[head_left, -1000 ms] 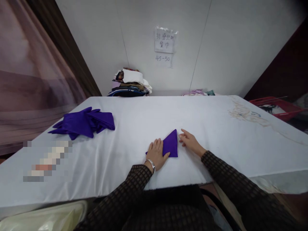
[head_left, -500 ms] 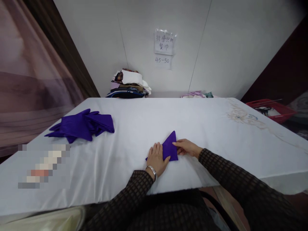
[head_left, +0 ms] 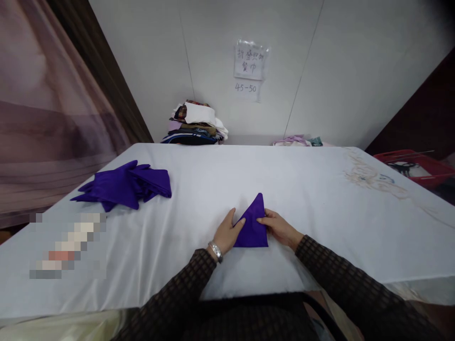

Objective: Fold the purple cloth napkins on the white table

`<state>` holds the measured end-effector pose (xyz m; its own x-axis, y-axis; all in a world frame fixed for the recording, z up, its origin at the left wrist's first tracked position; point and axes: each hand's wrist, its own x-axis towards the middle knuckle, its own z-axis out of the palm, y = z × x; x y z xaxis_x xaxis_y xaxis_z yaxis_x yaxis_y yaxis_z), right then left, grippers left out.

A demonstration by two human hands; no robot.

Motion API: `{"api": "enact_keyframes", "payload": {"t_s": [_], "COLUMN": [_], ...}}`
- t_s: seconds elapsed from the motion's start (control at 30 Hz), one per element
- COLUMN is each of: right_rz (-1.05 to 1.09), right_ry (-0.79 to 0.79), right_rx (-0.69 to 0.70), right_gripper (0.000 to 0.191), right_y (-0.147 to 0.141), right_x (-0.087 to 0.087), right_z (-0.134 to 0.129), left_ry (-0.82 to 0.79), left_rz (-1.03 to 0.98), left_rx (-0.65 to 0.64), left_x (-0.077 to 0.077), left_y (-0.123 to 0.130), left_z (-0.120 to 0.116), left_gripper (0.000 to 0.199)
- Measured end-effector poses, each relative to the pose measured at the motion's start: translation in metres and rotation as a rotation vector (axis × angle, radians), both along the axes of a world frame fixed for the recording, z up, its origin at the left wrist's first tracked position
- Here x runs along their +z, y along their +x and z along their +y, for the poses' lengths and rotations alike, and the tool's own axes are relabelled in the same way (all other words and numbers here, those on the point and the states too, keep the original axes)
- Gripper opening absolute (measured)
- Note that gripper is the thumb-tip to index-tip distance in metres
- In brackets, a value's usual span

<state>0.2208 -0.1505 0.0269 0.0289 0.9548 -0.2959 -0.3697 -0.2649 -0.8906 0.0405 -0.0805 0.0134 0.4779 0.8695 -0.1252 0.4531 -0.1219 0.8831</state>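
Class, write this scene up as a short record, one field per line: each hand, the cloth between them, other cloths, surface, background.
Left hand: left hand, thumb on the folded purple cloth
Right hand: right hand, thumb over the cloth's right edge
Cloth shape: roughly triangular, tip pointing away from the person
Other cloths: purple pile, on the left
Surface: white-covered table
Background: paper sign on the wall, stacked fabrics below

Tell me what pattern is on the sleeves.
A small check pattern, pale lines on dark sleeves, clearest in the head view.
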Motion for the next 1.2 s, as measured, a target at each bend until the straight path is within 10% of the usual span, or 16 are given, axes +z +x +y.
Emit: {"api": "enact_keyframes", "payload": {"t_s": [0.27,1.2], "right_rz": [-0.061,-0.095], "right_ry": [-0.022,-0.086], "right_rx": [-0.007,-0.281], "right_gripper": [0.033,0.027], "right_y": [0.005,0.007], "right_x": [0.001,-0.002], "right_z": [0.006,0.078], "left_ry": [-0.431,-0.624], "left_rz": [-0.302,-0.475], "left_rx": [-0.042,-0.221], "left_x": [0.005,-0.015], "left_y": [0.022,0.022], "left_z": [0.023,0.038], "left_gripper": [0.035,0.035]}}
